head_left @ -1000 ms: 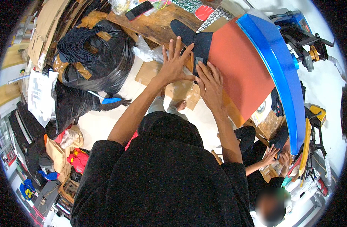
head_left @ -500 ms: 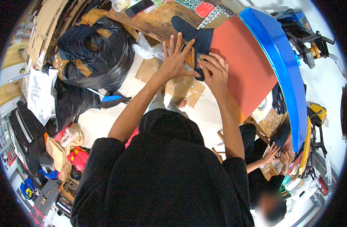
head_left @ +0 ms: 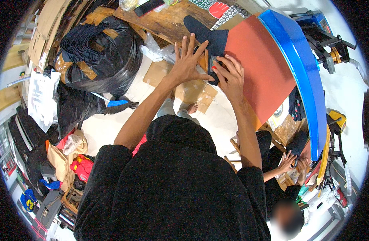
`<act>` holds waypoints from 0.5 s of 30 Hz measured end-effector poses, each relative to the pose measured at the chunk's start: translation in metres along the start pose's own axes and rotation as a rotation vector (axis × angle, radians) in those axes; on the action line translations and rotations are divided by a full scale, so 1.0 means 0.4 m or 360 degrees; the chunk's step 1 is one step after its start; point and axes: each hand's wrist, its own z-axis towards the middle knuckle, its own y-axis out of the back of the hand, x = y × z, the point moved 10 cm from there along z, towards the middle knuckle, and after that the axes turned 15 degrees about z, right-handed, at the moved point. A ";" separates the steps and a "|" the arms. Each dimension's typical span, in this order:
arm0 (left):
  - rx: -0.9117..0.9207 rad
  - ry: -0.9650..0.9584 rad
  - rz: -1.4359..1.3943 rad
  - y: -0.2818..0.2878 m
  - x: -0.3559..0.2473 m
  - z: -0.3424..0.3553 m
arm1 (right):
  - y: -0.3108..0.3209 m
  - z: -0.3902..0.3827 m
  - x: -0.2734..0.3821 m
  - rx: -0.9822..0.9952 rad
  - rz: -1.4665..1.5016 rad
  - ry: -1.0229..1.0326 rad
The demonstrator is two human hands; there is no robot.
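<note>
A dark navy sock (head_left: 217,42) lies flat, bent at the heel, by the left edge of the red-orange board. My left hand (head_left: 186,62) is spread with its fingers apart over the sock's left side. Its thumb reaches across to the sock's near end. On the right, my right hand (head_left: 231,76) rests on the same part with its fingers bent and close together. A small greyish patch (head_left: 213,60) and a bit of red show on the sock by those fingertips. What the right fingertips pinch, if anything, is hidden.
The red-orange board (head_left: 260,68) runs beside a long blue panel (head_left: 303,76). A wooden table (head_left: 156,22) carries a phone (head_left: 149,7). Dark folded textiles (head_left: 80,46) sit on black plastic bags at left. A co-worker's hands (head_left: 291,162) work at lower right.
My right fingers have shifted slightly over the patch. The left hand keeps almost the same pose, and the sock stays in place.
</note>
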 end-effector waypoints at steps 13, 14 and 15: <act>0.0009 -0.0006 0.0011 -0.003 0.005 0.003 | -0.007 0.003 -0.001 0.0025 0.0012 -0.0008; 0.0005 -0.0005 0.0026 -0.003 0.005 0.002 | -0.007 0.004 -0.001 0.0031 0.0018 -0.0018; 0.0001 -0.0003 0.0043 -0.002 0.005 0.002 | -0.007 0.004 -0.001 0.0025 0.0023 -0.0023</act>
